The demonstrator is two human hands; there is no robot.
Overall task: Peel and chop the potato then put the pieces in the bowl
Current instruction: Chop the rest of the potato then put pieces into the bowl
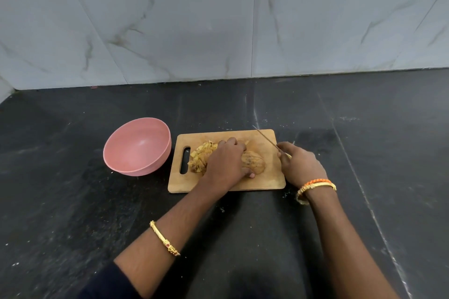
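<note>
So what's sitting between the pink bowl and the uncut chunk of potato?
In the head view, a pile of chopped pieces on the cutting board, partly under the left hand.

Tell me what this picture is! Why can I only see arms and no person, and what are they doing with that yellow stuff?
The camera sits on the person's head and looks down, so you see only their two arms, just as you see your own when you look down. There is no machine here.

On the dark counter lies a wooden cutting board. The left hand rests on the board, touching a potato that has not been cut up yet. The yellow stuff beside it is the potato pieces already chopped.

The right hand has its fingers wrapped round the handle of a knife, whose thin blade points away over the board.

To the left of the board stands a pink bowl. Nothing is in it so far.
</note>
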